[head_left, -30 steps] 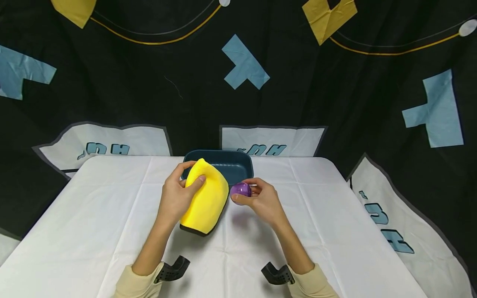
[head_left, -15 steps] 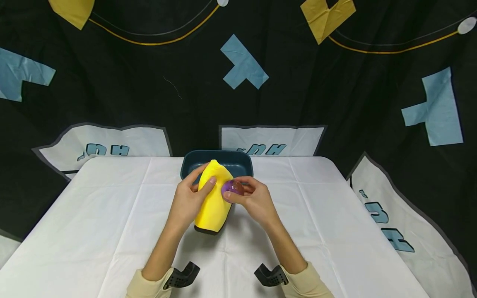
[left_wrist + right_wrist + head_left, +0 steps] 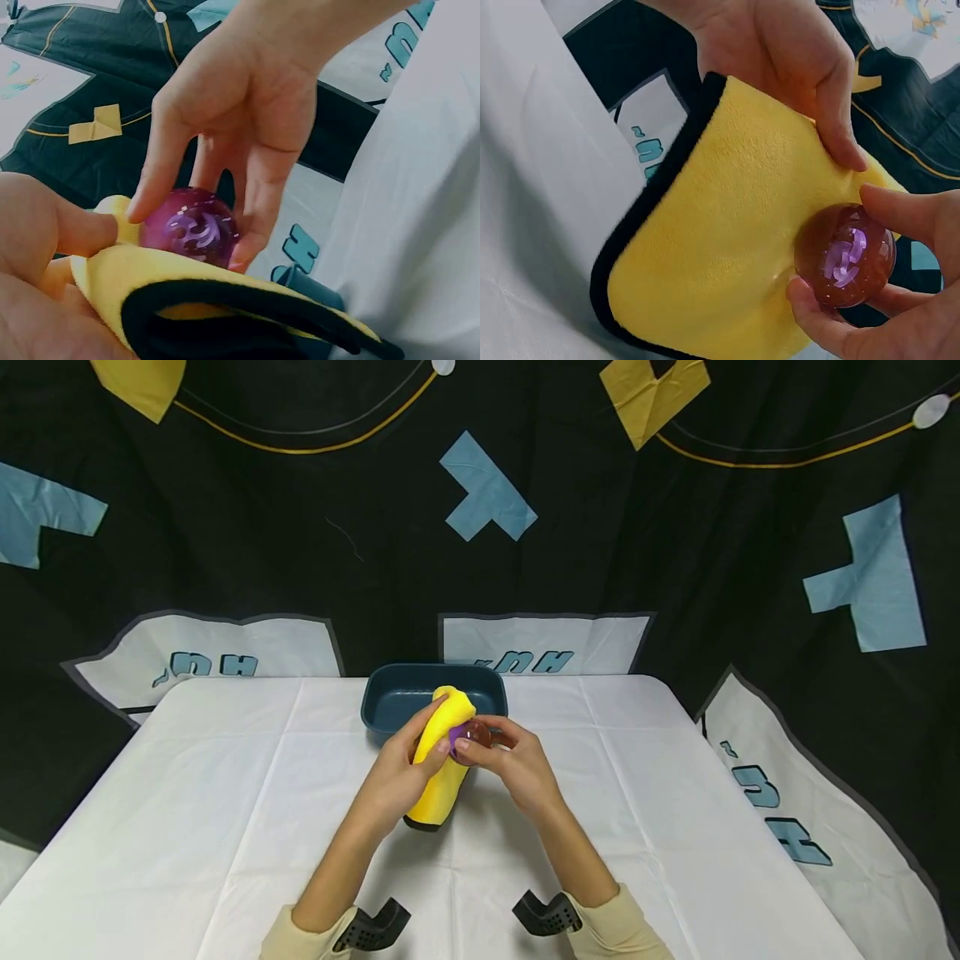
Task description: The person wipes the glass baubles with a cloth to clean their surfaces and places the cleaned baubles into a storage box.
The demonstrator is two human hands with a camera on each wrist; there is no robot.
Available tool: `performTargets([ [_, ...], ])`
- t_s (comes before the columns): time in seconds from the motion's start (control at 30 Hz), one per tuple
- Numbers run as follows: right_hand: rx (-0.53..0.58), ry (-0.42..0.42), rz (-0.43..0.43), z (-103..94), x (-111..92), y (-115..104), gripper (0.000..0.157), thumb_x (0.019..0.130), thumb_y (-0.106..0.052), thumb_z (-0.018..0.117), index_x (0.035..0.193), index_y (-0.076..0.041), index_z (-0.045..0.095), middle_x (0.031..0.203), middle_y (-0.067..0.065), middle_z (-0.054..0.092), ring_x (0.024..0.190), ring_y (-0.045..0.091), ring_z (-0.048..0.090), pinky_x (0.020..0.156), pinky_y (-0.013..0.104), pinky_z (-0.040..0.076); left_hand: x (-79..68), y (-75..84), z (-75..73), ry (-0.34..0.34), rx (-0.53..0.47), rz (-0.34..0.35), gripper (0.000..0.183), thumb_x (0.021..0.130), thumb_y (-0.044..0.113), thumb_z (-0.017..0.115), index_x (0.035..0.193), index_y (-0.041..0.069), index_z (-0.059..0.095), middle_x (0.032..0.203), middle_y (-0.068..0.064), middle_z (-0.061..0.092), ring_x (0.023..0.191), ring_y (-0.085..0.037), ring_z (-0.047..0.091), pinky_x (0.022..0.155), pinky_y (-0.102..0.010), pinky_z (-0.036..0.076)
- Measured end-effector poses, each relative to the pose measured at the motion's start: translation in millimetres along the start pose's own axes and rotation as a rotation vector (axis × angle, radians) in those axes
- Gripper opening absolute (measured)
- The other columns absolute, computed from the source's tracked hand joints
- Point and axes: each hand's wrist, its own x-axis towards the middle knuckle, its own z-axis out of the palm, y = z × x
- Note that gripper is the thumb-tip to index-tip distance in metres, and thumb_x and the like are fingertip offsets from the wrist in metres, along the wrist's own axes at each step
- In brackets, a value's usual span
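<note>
Between the thumb and fingers of my right hand (image 3: 521, 770) is a translucent purple ball (image 3: 474, 737), with a lighter swirl inside it in the right wrist view. My left hand (image 3: 396, 783) grips a folded yellow cloth (image 3: 437, 795) with a black hem, its thumb near the ball. The cloth lies up against the ball's left side in the head view. Seen from the left wrist, the yellow fabric (image 3: 180, 271) hides the ball's lower part. Both hands hold these things above the white table, near its middle.
Just behind the hands, a dark blue rectangular tub (image 3: 397, 706) sits at the table's far edge. The white tablecloth (image 3: 247, 810) shows fold creases. A black curtain (image 3: 300, 552) with blue and yellow patches hangs behind. Black wrist mounts (image 3: 546, 914) stick out from both cuffs.
My left hand has brought the cloth rightward onto the ball, and the cloth has folded narrower around it. My right hand moved slightly left with the ball. More of the tub now shows.
</note>
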Motion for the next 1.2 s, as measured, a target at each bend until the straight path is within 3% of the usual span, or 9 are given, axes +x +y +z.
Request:
performTargets([
  [0.2, 0.046, -0.006, -0.005, 0.1, 1, 1, 0.049, 0.084, -0.028, 0.083, 0.128, -0.013, 0.069, 0.117, 0.01, 0.062, 0.107, 0.026, 0.057, 0.092, 0.034, 0.059, 1.1, -3.3, 5.1, 0.03, -0.018, -0.026, 0.054, 0.105, 0.031, 0.053, 0.155, 0.043, 0.036, 0.158, -0.002, 0.042, 0.125, -0.031, 0.056, 0.107, -0.053, 0.049],
  [0.43, -0.079, 0.05, -0.044, 4.3, 3, 2, 0.048, 0.088, -0.034, 0.08, 0.129, -0.015, 0.067, 0.118, 0.012, 0.07, 0.096, 0.023, 0.071, 0.083, 0.037, 0.062, 2.1, -2.8, 8.5, 0.092, -0.004, 0.018, 0.052, 0.106, 0.028, 0.052, 0.154, 0.044, 0.039, 0.158, 0.0, 0.043, 0.121, -0.03, 0.057, 0.102, -0.05, 0.053],
  [0.6, -0.115, 0.02, -0.077, 4.5, 3, 4, 0.042, 0.094, -0.032, 0.074, 0.129, -0.011, 0.067, 0.113, 0.016, 0.072, 0.08, 0.028, 0.073, 0.073, 0.04, 0.063, 1.9, -2.8, 11.9, 0.118, 0.02, 0.048, 0.052, 0.106, 0.026, 0.053, 0.155, 0.039, 0.04, 0.157, -0.004, 0.044, 0.117, -0.03, 0.059, 0.099, -0.049, 0.054],
  [0.87, -0.148, -0.046, 0.003, -2.0, 1, -2, 0.059, 0.084, -0.024, 0.083, 0.138, -0.013, 0.062, 0.125, 0.012, 0.067, 0.097, 0.024, 0.066, 0.086, 0.035, 0.06, 2.1, -2.8, 12.7, 0.154, 0.031, 0.021, 0.051, 0.106, 0.03, 0.051, 0.155, 0.039, 0.039, 0.153, -0.006, 0.048, 0.112, -0.03, 0.061, 0.096, -0.048, 0.056],
  [1.07, 0.018, -0.117, 0.049, -2.8, 2, 0, 0.055, 0.091, -0.023, 0.077, 0.14, -0.006, 0.058, 0.11, 0.018, 0.073, 0.086, 0.027, 0.076, 0.088, 0.037, 0.061, 1.5, -0.7, 10.6, 0.153, -0.009, -0.004, 0.05, 0.106, 0.033, 0.05, 0.154, 0.041, 0.038, 0.152, -0.002, 0.048, 0.117, -0.029, 0.059, 0.101, -0.049, 0.054],
  [1.2, 0.119, -0.163, 0.076, -2.9, 3, 2, 0.053, 0.095, -0.023, 0.072, 0.141, -0.002, 0.055, 0.108, 0.02, 0.071, 0.08, 0.024, 0.075, 0.085, 0.036, 0.062, 1.5, -0.6, 9.6, 0.153, -0.061, 0.004, 0.05, 0.106, 0.033, 0.05, 0.155, 0.038, 0.039, 0.152, -0.003, 0.047, 0.118, -0.029, 0.058, 0.102, -0.048, 0.053],
])
